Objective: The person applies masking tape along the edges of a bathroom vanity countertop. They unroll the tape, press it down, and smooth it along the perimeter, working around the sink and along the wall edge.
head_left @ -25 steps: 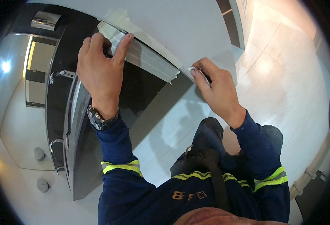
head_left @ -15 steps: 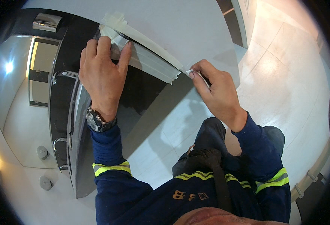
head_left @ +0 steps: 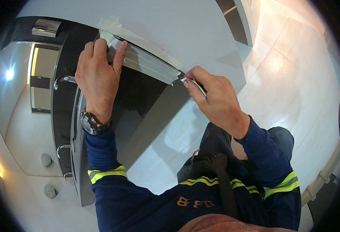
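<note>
Strips of pale masking tape (head_left: 150, 66) run along both sides of a narrow dark joint (head_left: 148, 49) between a dark glossy panel (head_left: 139, 87) and a white wall (head_left: 170, 23). My left hand (head_left: 96, 75) lies over the far left end of the panel, thumb apart from the fingers, fingertips by the tape; its fingers are partly hidden, and I see nothing held. Close to the joint's right end, my right hand (head_left: 218, 96) pinches a small white folded piece (head_left: 195, 84) between thumb and fingers. Whether it is paper or plastic I cannot make out.
Left of the panel are chrome faucets (head_left: 63, 79) and a mirror (head_left: 19, 116). A chrome fitting (head_left: 46, 28) sits at the far left. White tiled floor (head_left: 282, 73) stretches to the right. My bent knees (head_left: 280, 141) are below my right arm.
Both hands have shifted slightly left. My right hand, still pinching the white piece, has come a little way off the joint's end and nearer the tape's ragged end.
</note>
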The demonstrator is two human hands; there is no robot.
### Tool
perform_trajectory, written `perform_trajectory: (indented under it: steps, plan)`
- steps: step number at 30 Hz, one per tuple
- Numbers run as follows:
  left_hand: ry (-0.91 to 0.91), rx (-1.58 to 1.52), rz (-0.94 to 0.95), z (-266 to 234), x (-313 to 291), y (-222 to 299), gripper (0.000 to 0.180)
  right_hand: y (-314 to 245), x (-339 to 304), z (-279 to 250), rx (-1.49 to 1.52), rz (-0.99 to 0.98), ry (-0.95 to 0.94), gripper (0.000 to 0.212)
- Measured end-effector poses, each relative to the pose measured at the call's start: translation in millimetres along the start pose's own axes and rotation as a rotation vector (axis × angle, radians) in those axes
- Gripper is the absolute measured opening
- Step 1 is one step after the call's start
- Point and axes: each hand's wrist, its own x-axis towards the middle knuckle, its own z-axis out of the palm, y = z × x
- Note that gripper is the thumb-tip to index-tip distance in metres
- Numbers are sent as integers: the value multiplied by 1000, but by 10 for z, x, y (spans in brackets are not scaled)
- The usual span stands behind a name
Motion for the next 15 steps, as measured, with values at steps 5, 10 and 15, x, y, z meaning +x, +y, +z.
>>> perform_trajectory:
  steps: [5,10,15]
  plan:
    - [-6,81,116,-33,32,-7,40,-36,-11,-51,-2,-11,1,12]
    - [-31,162,275,-83,123,-24,32,-51,-24,-67,21,2,1,11]
    - [-77,140,340,-92,156,-90,32,-59,6,-100,39,18,-16,13]
